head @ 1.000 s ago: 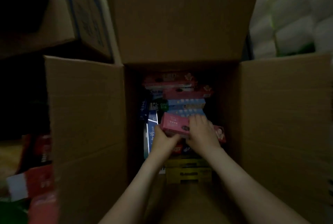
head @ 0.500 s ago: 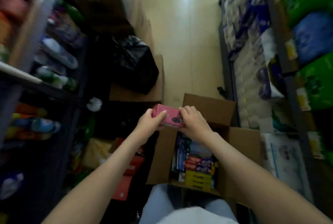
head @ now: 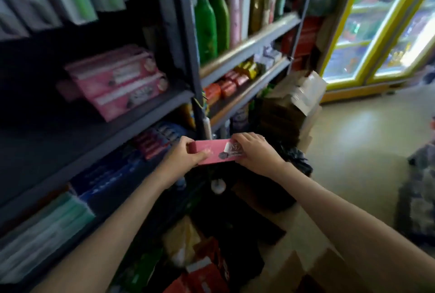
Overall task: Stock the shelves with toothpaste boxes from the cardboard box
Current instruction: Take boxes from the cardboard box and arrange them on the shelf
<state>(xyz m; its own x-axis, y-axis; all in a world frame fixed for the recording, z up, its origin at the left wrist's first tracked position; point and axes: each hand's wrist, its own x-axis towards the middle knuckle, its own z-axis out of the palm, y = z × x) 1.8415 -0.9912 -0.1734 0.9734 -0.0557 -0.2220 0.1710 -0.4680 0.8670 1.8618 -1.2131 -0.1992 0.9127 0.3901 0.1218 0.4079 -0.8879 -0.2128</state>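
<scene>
Both arms outstretched, left hand (head: 182, 157) and right hand (head: 253, 151) fingers grasping pink toothpaste box (head: 213, 154) ends

All print illegible, toothpaste box (head: 214, 149) included

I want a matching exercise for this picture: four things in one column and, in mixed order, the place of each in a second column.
Things
1. held pink box
2. stack of pink boxes
3. green bottles
4. fridge

Places
A. upright on the upper shelf
B. far right, inside a yellow frame
C. between the left hand and the right hand
D. lying on the dark left shelf

Pairs: 1-C, 2-D, 3-A, 4-B
</scene>
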